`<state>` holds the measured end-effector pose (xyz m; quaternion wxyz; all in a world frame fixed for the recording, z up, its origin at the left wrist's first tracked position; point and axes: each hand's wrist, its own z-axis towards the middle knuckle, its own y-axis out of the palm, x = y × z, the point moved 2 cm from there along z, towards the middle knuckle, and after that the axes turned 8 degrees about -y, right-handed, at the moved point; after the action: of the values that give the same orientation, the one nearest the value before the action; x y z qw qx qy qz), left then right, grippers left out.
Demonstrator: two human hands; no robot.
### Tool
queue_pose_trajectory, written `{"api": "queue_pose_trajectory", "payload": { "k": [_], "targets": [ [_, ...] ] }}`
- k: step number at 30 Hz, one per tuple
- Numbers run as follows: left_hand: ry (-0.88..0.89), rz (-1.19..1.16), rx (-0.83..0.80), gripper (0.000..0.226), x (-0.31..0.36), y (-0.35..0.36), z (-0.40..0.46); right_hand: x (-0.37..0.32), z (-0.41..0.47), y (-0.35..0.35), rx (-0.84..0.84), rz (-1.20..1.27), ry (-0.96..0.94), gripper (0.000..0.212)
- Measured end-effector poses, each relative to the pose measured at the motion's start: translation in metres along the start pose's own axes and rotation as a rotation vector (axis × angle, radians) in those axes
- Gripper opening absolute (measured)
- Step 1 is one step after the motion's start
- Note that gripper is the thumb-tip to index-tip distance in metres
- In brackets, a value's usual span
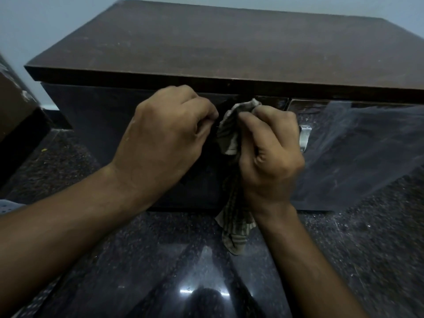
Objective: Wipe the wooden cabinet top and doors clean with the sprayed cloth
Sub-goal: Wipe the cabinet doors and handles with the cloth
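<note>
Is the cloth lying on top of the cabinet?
No, the right hand grips the cloth against the cabinet front.

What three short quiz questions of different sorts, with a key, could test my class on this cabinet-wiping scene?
1. True or false: the right hand grips the cloth.
2. Where are the hands? A) over the cabinet top B) in front of the doors C) flat on the floor
3. Fill in: a metal ___ shows just right of the right hand.

Key: 1 true; 2 B; 3 handle.
</note>
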<state>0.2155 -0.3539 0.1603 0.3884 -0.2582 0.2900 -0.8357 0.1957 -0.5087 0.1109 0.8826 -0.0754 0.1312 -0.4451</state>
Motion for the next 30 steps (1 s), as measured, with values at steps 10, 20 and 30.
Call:
{"api": "queue_pose_trajectory", "payload": {
  "k": [10,20,30],
  "targets": [
    [0.014,-0.02,-0.016,0.011,-0.002,0.0,0.001,0.002,-0.032,0.004,-0.228,-0.196,-0.072,0.027],
    [0.067,-0.003,-0.057,0.016,-0.004,0.001,0.002,-0.001,-0.002,-0.014,0.012,-0.098,0.137,0.015],
    [0.051,0.0,-0.046,0.008,-0.004,0.004,-0.001,0.001,0.007,-0.018,0.039,-0.001,0.264,0.011]
  ]
}}
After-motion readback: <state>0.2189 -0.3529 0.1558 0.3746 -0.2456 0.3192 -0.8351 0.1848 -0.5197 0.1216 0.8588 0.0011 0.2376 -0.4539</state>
